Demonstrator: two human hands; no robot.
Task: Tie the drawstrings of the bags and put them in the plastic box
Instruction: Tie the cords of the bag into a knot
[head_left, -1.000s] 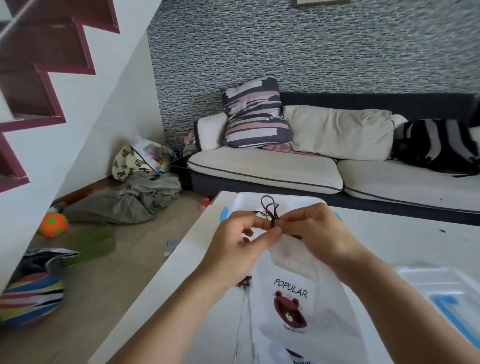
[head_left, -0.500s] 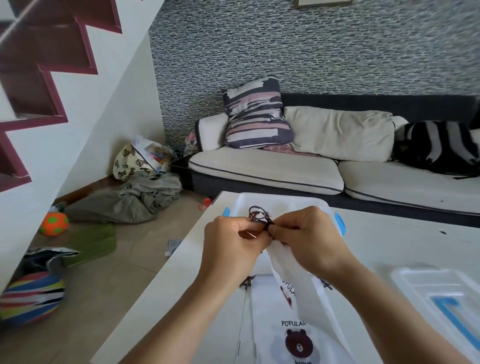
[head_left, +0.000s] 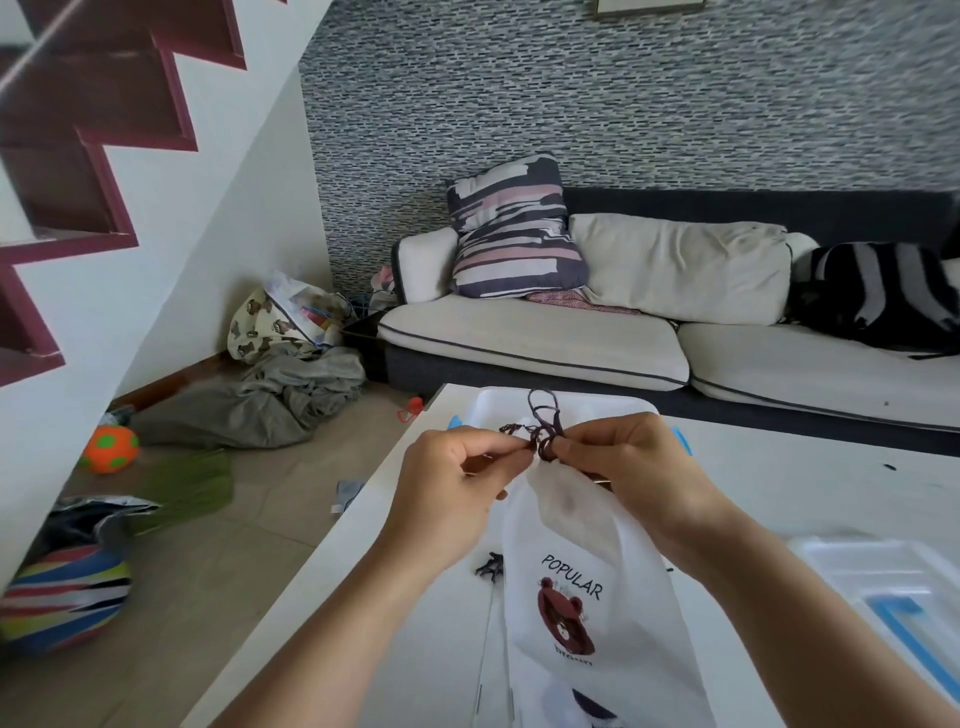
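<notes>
Head view has both of my hands raised over the white table (head_left: 363, 545), meeting at the gathered mouth of a white bag (head_left: 582, 597). My left hand (head_left: 447, 499) has its fingers curled, thumb and forefinger pinching one strand of the dark drawstring (head_left: 543, 431); my right hand (head_left: 639, 467) is curled too, pinching the cord just beside the left, with loops standing up between the two hands. I can't make out how the knot itself sits; the cord is a blurred tangle there. The bag hangs from that grip toward me, printed "POPULAR" above a brown bear, with smaller letters under the bear that I read only partly. Its bottom is cut off by the frame edge. Right of the bag lies a clear plastic lid (head_left: 883, 587) with blue trim, partly out of frame. Beyond my hands, a white plastic box (head_left: 488, 402) with blue clips is mostly hidden behind them.
</notes>
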